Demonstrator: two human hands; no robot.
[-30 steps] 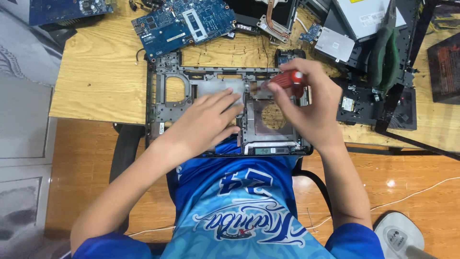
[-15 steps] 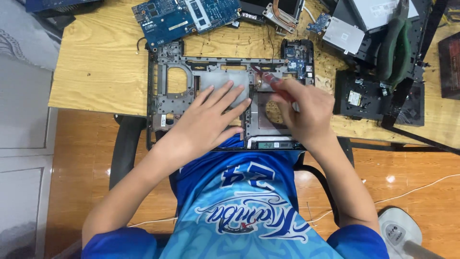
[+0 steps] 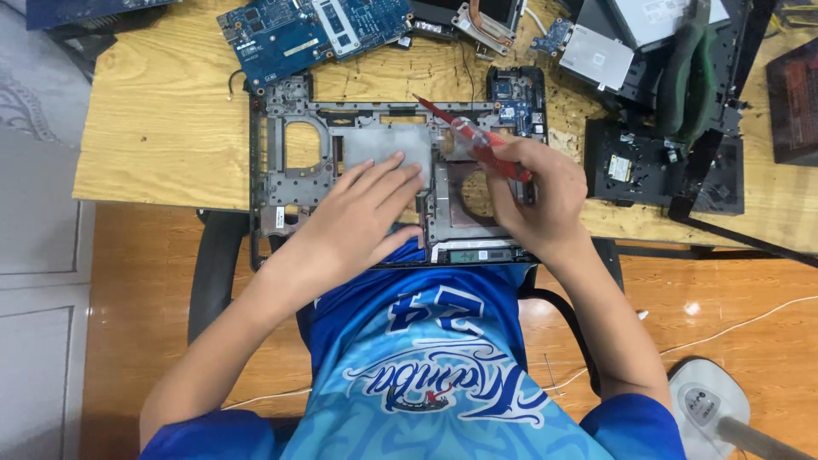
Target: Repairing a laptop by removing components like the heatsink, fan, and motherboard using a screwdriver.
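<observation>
The right hand (image 3: pixel 545 200) has its grip closed around the red handle of a screwdriver (image 3: pixel 481 145), whose shaft slants up and to the left so that its tip lies over the upper edge of a stripped laptop base frame (image 3: pixel 281 183). The left hand (image 3: pixel 362 213) lies flat on that frame, fingers spread and pinching nothing, the fingertips resting on the grey metal plate (image 3: pixel 388 145) in the frame's middle. The frame sits on the wooden bench (image 3: pixel 162 119), its near edge overhanging toward the person's blue jersey (image 3: pixel 426 375). Above the frame lies a blue motherboard (image 3: pixel 315 34); just beside the frame's upper right corner is a small blue circuit board (image 3: pixel 515 94). Further right lie a silver drive (image 3: pixel 596 55) and black laptop parts (image 3: pixel 656 166), with green-handled pliers (image 3: pixel 690 77) on top.
</observation>
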